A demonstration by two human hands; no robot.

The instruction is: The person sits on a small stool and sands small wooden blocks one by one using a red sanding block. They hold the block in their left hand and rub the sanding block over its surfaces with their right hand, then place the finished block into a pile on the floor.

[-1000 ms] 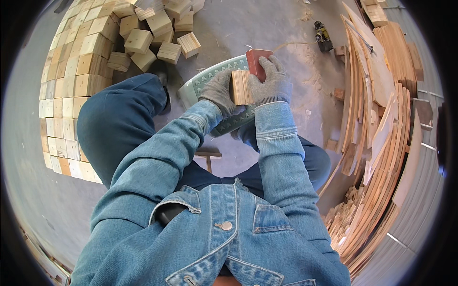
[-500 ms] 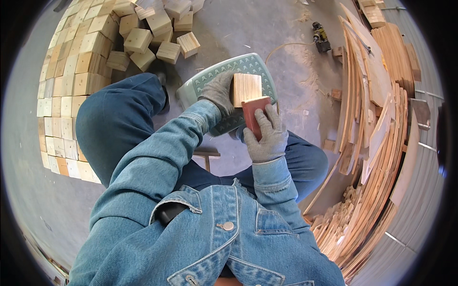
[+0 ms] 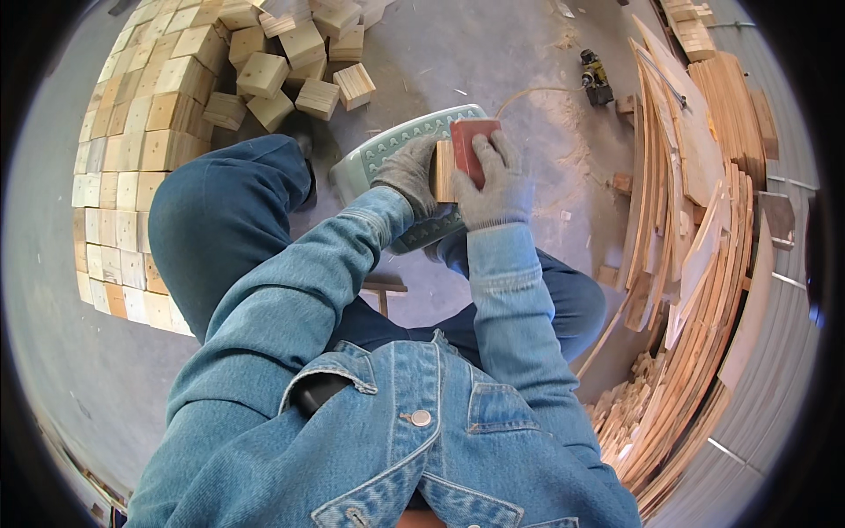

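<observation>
In a grey knitted glove, my left hand point(image 3: 410, 176) is closed around the left side of a pale wooden block point(image 3: 444, 172). The block is above a light green plastic stool point(image 3: 356, 167) with a patterned top; whether it rests on the stool I cannot tell. My right hand point(image 3: 495, 187), gloved the same way, grips a flat reddish-brown sanding block point(image 3: 476, 143) at the wooden block's upper right side. It covers part of the wooden block.
Stacked wooden blocks point(image 3: 132, 158) form a large pile at the left, with several loose blocks point(image 3: 264, 76) beside it. A yellow-and-black power tool point(image 3: 595, 77) with a cord lies on the floor. Long boards point(image 3: 704, 290) and scrap strips point(image 3: 625, 396) are heaped at the right.
My right hand has moved the sanding block up and away from me along the wooden block. The wooden block now shows a narrower face, while my left hand keeps hold of it.
</observation>
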